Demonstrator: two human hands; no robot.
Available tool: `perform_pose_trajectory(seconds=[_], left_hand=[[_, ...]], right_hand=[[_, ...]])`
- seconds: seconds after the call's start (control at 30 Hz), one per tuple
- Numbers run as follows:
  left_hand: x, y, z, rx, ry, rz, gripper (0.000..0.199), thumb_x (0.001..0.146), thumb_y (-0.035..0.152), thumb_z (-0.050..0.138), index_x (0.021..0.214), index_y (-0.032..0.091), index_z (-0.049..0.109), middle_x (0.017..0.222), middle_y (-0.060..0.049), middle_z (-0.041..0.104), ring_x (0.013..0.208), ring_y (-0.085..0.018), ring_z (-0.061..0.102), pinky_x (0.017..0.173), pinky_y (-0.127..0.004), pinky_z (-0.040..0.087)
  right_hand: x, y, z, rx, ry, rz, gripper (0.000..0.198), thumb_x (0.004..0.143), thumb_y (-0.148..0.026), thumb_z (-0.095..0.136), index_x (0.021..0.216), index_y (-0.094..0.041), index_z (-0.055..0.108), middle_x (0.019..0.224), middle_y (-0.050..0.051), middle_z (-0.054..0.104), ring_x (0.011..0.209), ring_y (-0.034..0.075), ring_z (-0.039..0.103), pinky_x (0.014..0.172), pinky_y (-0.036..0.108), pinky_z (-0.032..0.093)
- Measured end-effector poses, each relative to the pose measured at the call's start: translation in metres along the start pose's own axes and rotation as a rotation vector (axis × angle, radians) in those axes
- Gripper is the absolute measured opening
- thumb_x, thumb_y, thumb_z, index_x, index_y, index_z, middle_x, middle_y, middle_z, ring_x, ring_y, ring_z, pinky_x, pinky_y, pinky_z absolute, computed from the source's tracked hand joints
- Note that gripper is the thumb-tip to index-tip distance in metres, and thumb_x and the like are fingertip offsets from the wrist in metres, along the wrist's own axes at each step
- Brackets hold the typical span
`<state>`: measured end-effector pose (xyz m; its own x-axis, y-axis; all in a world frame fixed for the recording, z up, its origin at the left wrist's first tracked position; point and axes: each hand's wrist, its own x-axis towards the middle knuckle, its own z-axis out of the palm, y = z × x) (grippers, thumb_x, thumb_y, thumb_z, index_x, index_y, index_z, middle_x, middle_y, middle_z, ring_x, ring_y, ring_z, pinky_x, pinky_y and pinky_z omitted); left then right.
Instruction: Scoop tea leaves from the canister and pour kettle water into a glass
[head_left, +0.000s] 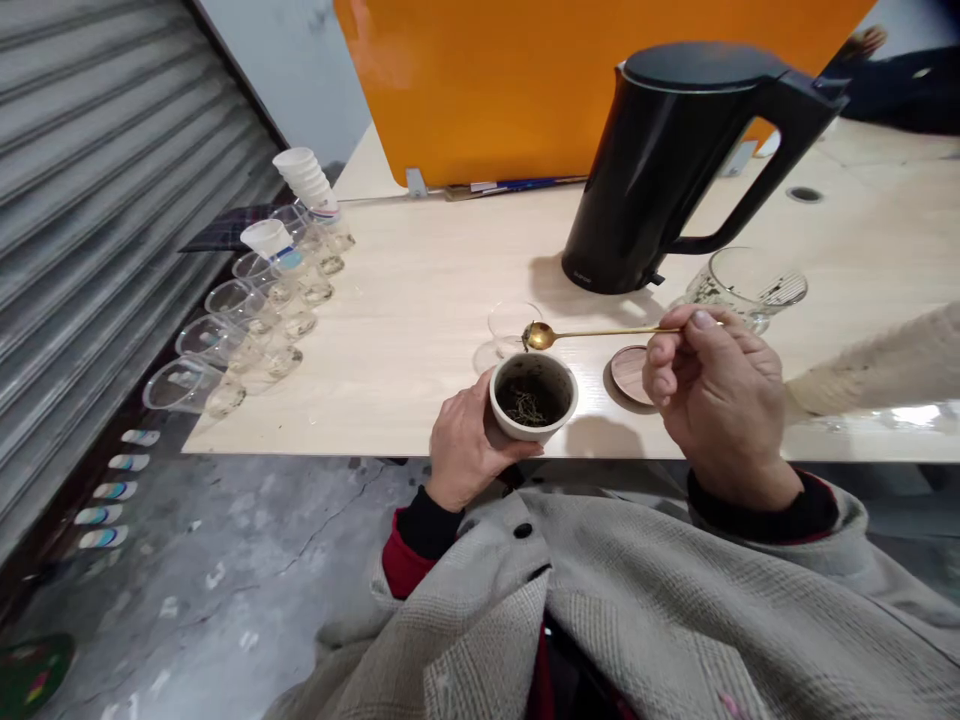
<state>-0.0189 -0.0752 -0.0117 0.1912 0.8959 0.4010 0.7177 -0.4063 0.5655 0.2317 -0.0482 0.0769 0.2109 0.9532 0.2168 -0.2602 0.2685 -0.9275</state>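
Nearest the body, the left hand (466, 443) is curled around the side of a small, round, off-white ceramic cup (553, 375), thumb along one side and fingers around the other, holding it at the front edge of the pale wood-look tabletop (420, 330). Dark, wiry dried leaves (526, 406) lie inside. The right hand (724, 390) is closed in a light pinch on the far end of a long, thin, gold-coloured metal spoon (592, 332), its other fingers loosely folded. The spoon's bowl hangs just beyond the cup's far rim, a few leaf strands at its tip, beside a clear, thin-walled plastic cup (504, 325).

To do this well, I would keep the bowl level and move slowly, since a grip so far back likely magnifies any wobble. Holding the ceramic cup close under the spoon should catch strays, and a gentle tilt or tap seems better than a flick; the light plastic cup could tip if knocked.

Near the right hand lies a round, brown wooden coaster (632, 375), with a clear glass vessel (739, 272) past it. Farther back stands a tall, black electric kettle (660, 170), before an upright orange panel (487, 90).
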Motion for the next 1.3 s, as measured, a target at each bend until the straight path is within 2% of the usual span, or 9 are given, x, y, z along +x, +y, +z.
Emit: perform_pose_trajectory(seconds=[0.23,0.33,0.43,0.63,0.83,0.9,1.07,1.13,1.3], left_hand=[[0.0,-0.001,0.002,0.011,0.019,0.044,0.109,0.072,0.083,0.082,0.156,0.026,0.045,0.133,-0.013,0.076,0.113,-0.034,0.077,0.095,-0.049,0.061],[-0.001,-0.002,0.003,0.012,0.025,0.049,0.11,0.073,0.084,0.082,0.158,0.025,0.043,0.136,-0.014,0.075,0.116,-0.034,0.076,0.097,-0.05,0.061],[-0.001,-0.003,0.004,0.024,0.02,0.044,0.111,0.073,0.085,0.08,0.159,0.025,0.042,0.138,-0.015,0.074,0.118,-0.035,0.076,0.099,-0.05,0.061],[-0.002,-0.005,0.005,0.016,0.048,0.077,0.111,0.075,0.088,0.075,0.158,0.023,0.043,0.139,-0.015,0.074,0.117,-0.034,0.076,0.098,-0.05,0.061],[0.0,-0.001,0.001,0.023,0.009,0.031,0.108,0.072,0.079,0.086,0.157,0.026,0.044,0.131,-0.011,0.077,0.113,-0.034,0.077,0.095,-0.048,0.061],[0.0,0.001,-0.001,0.023,0.01,0.023,0.108,0.071,0.074,0.09,0.156,0.026,0.044,0.129,-0.011,0.077,0.112,-0.034,0.077,0.095,-0.048,0.061],[0.0,0.002,-0.001,0.017,0.006,0.017,0.111,0.067,0.065,0.097,0.156,0.026,0.044,0.134,-0.012,0.076,0.115,-0.035,0.076,0.096,-0.048,0.06],[0.0,0.002,-0.001,0.021,-0.005,0.005,0.111,0.066,0.064,0.097,0.156,0.027,0.044,0.136,-0.012,0.075,0.117,-0.035,0.075,0.098,-0.048,0.06],[0.001,0.004,-0.002,0.022,-0.009,-0.015,0.109,0.066,0.064,0.097,0.155,0.027,0.045,0.131,-0.011,0.077,0.115,-0.035,0.076,0.097,-0.048,0.06]], right_hand=[[0.021,0.001,0.012,-0.06,-0.006,-0.214,0.018,0.104,-0.04,0.066,0.094,-0.025,0.069,0.071,-0.003,0.066,0.047,0.01,0.055,0.039,0.023,0.043],[0.023,0.01,0.017,-0.321,-0.193,-0.316,0.02,0.106,-0.039,0.064,0.099,-0.023,0.072,0.073,-0.002,0.068,0.052,0.009,0.059,0.044,0.022,0.046],[0.021,0.018,0.019,-0.532,-0.369,-0.352,0.021,0.11,-0.039,0.059,0.105,-0.023,0.073,0.077,-0.002,0.069,0.055,0.008,0.062,0.051,0.022,0.049],[0.014,0.01,0.022,-0.485,-0.284,-0.359,0.024,0.11,-0.043,0.059,0.104,-0.024,0.073,0.077,-0.002,0.068,0.056,0.009,0.061,0.051,0.022,0.05],[0.013,0.004,0.015,-0.238,-0.137,-0.233,0.023,0.107,-0.045,0.064,0.1,-0.024,0.071,0.078,-0.001,0.067,0.057,0.01,0.062,0.049,0.024,0.051],[0.014,0.007,0.012,-0.246,-0.159,-0.254,0.022,0.108,-0.043,0.061,0.103,-0.024,0.071,0.079,-0.001,0.067,0.058,0.011,0.063,0.05,0.024,0.052],[0.015,0.018,0.009,-0.521,-0.475,-0.361,0.02,0.111,-0.033,0.056,0.11,-0.024,0.074,0.08,-0.001,0.068,0.061,0.009,0.063,0.057,0.024,0.053],[0.014,0.019,0.01,-0.523,-0.447,-0.361,0.021,0.112,-0.034,0.055,0.111,-0.024,0.073,0.081,-0.001,0.069,0.06,0.009,0.062,0.057,0.024,0.052],[0.01,0.01,0.009,-0.376,-0.269,-0.28,0.019,0.108,-0.038,0.064,0.104,-0.024,0.075,0.08,-0.001,0.069,0.06,0.009,0.064,0.053,0.023,0.052]])
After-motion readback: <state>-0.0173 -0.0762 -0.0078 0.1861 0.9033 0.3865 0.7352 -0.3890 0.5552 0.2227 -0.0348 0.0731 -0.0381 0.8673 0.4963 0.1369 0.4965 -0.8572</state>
